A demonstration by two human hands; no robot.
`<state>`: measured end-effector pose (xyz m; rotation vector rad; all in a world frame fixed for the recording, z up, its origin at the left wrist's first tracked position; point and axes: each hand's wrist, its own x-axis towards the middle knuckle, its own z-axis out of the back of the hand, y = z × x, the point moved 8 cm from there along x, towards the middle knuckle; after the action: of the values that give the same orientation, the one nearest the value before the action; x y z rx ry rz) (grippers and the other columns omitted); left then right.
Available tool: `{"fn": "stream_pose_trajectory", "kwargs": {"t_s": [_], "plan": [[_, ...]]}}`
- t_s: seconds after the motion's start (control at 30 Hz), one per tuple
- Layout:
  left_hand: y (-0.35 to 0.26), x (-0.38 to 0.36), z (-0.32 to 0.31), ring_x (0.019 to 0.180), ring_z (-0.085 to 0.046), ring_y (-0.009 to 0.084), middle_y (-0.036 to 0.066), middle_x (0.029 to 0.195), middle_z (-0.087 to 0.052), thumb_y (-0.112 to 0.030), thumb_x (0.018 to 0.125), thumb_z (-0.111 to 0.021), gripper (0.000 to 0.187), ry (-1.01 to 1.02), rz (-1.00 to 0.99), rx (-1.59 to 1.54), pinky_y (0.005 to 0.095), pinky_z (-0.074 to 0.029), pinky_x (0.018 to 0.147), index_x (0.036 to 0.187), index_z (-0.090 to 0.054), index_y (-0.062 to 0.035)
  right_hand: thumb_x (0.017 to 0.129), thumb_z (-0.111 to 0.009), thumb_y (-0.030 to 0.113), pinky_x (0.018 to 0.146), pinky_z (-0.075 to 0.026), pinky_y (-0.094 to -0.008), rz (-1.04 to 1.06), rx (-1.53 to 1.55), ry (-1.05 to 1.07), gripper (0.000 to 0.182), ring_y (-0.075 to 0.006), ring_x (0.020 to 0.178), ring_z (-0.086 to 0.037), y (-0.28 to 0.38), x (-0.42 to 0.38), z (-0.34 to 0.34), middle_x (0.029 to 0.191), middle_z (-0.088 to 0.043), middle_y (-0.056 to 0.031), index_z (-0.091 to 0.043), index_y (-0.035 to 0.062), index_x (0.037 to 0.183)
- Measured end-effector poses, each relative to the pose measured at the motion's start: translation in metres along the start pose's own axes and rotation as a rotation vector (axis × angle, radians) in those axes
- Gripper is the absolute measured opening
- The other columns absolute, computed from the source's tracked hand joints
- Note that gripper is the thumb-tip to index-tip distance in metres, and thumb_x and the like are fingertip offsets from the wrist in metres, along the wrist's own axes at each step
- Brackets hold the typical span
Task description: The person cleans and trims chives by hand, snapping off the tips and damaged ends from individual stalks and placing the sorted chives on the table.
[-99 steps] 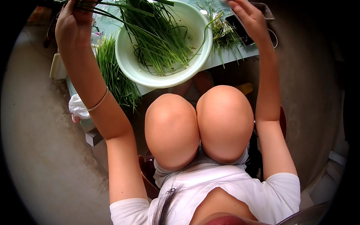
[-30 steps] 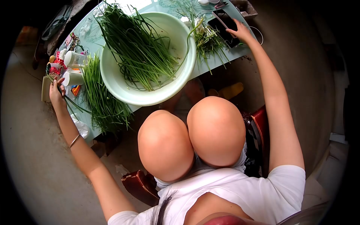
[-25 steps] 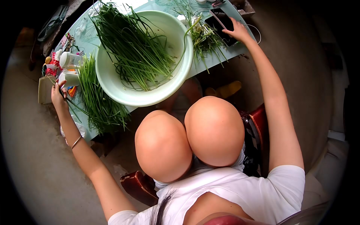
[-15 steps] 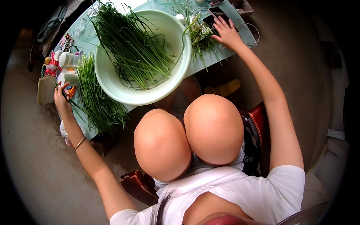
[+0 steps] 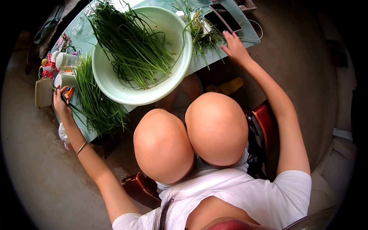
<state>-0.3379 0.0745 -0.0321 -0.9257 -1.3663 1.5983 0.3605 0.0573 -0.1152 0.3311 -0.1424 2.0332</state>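
My left hand (image 5: 62, 104) is closed around a few chives (image 5: 78, 110) at the left end of the table, their leaves trailing toward a pile of chives (image 5: 96, 96). My right hand (image 5: 237, 50) holds nothing, its fingers apart, at the table's right front edge. Just beyond its fingertips lies a dark-screened phone (image 5: 223, 18). To the left of that hand is a heap of loose trimmings (image 5: 202, 35). Between my hands a pale green basin (image 5: 132, 100) holds a large bunch of chives (image 5: 128, 46).
White cups (image 5: 66, 79) and small red packages stand at the table's left end, beside a beige box (image 5: 43, 93). A white cable (image 5: 257, 27) loops over the right edge. My knees (image 5: 216, 128) are close below the basin. A plastic bag (image 5: 64, 135) hangs at the left corner.
My right hand has drawn back from the phone toward the table's front edge. The left hand keeps its hold on the chives. The whole view has shifted slightly.
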Motion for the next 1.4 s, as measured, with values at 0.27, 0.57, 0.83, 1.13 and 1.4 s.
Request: {"fn": "stream_pose_trajectory", "kwargs": {"t_s": [0.27,0.57,0.83,1.13,1.4], "plan": [[0.001,-0.006,-0.001,0.055,-0.048,0.0052,0.013,0.095,-0.066,-0.019,0.099,-0.043,0.028,0.019,0.028,-0.014,0.0172,-0.032,0.043,0.117,-0.049,0.0009,0.088,-0.058,0.020,0.107,-0.030,-0.0445,-0.238,0.121,-0.122,0.046,-0.0310,0.126,-0.042,-0.031,-0.008,0.023,0.132,-0.046,-0.0173,-0.044,0.0007,0.127],[0.009,-0.010,0.008,0.052,-0.046,0.0058,0.014,0.094,-0.066,-0.018,0.099,-0.044,0.027,-0.005,0.038,-0.043,0.0175,-0.033,0.041,0.116,-0.051,0.0007,0.090,-0.051,0.008,0.107,-0.032,-0.0430,-0.076,0.278,-0.073,0.035,-0.0302,0.118,-0.050,0.003,-0.007,0.017,0.127,-0.054,-0.0142,-0.050,0.0055,0.124],[0.011,-0.012,0.009,0.053,-0.047,0.0059,0.014,0.093,-0.066,-0.018,0.098,-0.045,0.026,-0.005,0.058,-0.046,0.0176,-0.032,0.041,0.116,-0.051,0.0005,0.083,-0.063,0.023,0.106,-0.031,-0.0447,-0.165,0.145,-0.198,0.056,-0.0366,0.127,-0.037,-0.029,-0.005,0.021,0.136,-0.041,-0.0185,-0.041,0.0087,0.133],[0.008,-0.013,0.005,0.053,-0.046,0.0056,0.013,0.093,-0.066,-0.018,0.098,-0.045,0.026,0.021,0.042,-0.052,0.0169,-0.032,0.042,0.116,-0.051,0.0006,0.076,-0.065,0.054,0.098,-0.040,-0.0470,-0.614,0.012,0.141,0.086,-0.0429,0.121,-0.044,-0.083,0.005,-0.022,0.146,-0.023,-0.0212,-0.027,0.0142,0.142],[0.016,-0.008,0.013,0.058,-0.048,0.0042,0.011,0.095,-0.066,-0.020,0.098,-0.046,0.029,0.030,0.053,-0.033,0.0161,-0.032,0.045,0.119,-0.051,-0.0004,0.075,-0.068,0.048,0.085,-0.049,-0.0448,-0.461,-0.074,-0.013,0.076,-0.0407,0.102,-0.056,-0.075,0.014,-0.014,0.125,-0.041,-0.0224,-0.040,0.0094,0.135]]}}
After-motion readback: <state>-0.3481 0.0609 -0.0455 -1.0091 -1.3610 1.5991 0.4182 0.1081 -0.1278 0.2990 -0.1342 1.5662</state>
